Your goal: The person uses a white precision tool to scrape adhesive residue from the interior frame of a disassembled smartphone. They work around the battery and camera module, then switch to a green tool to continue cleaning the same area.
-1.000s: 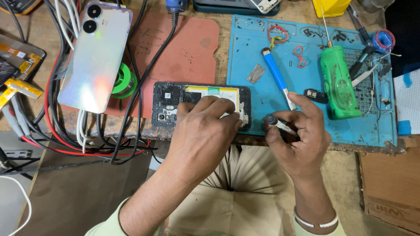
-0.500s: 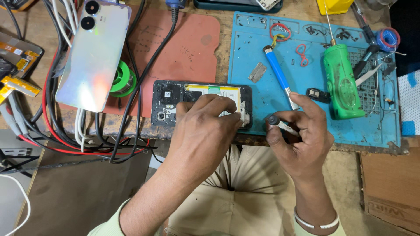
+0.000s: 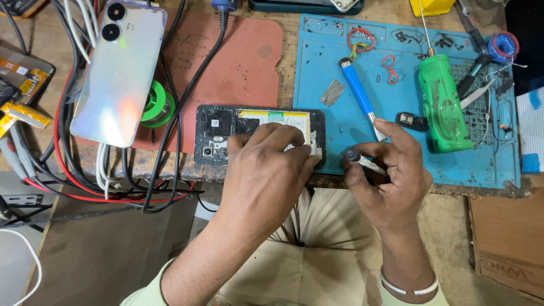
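Head view: left hand (image 3: 266,170) pressing opened phone (image 3: 221,133); right hand (image 3: 385,181) grip closed around screwdriver (image 3: 365,163).

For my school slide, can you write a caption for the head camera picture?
Left hand presses on an opened phone while the right hand holds a small screwdriver over the blue mat.

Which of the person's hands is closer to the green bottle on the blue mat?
The right hand, which holds a small screwdriver, sits just below and left of the green bottle. The left hand rests farther left, on the opened phone.
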